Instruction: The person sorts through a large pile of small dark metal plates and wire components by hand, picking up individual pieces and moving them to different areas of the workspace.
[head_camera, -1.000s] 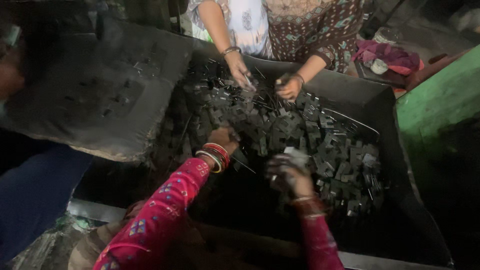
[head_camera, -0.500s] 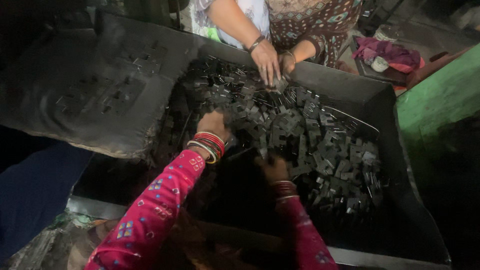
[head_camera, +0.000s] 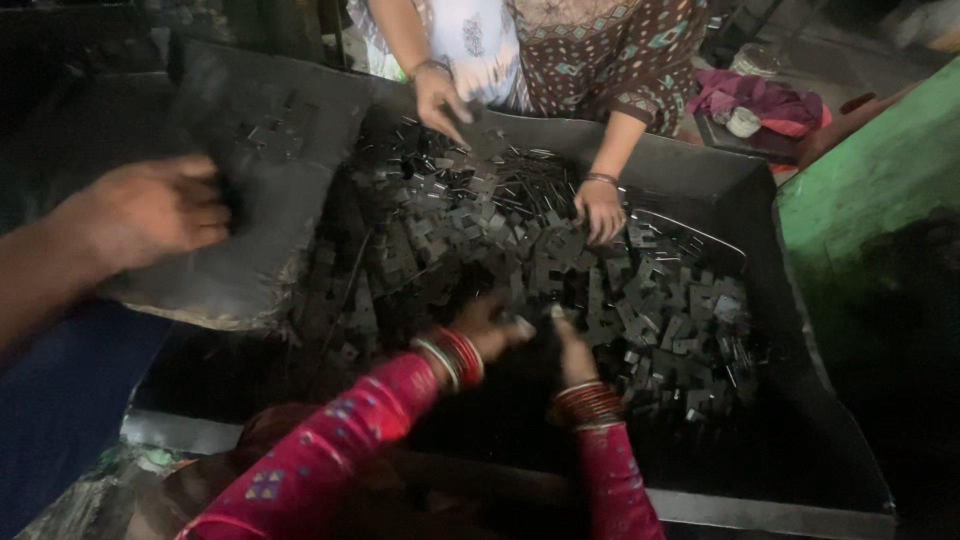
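A big dark metal bin (head_camera: 790, 300) holds a heap of small flat black metal pieces (head_camera: 560, 240). My left hand (head_camera: 490, 332), in a pink sleeve with red bangles, and my right hand (head_camera: 572, 350), also bangled, meet at the near edge of the heap. Both close around a dark bunch of the pieces (head_camera: 538, 345) held between them; the grip is hard to make out in the shadow.
Across the bin a person in patterned clothes has one hand (head_camera: 445, 100) raised over the far rim and the other (head_camera: 602, 210) on the heap. A blurred hand (head_camera: 145, 212) of another person reaches in from the left over a grey sack (head_camera: 250, 180). A green wall (head_camera: 870, 190) stands to the right.
My hands have drawn together at the near side of the heap. The person opposite has spread their hands apart. A hand has come in from the left.
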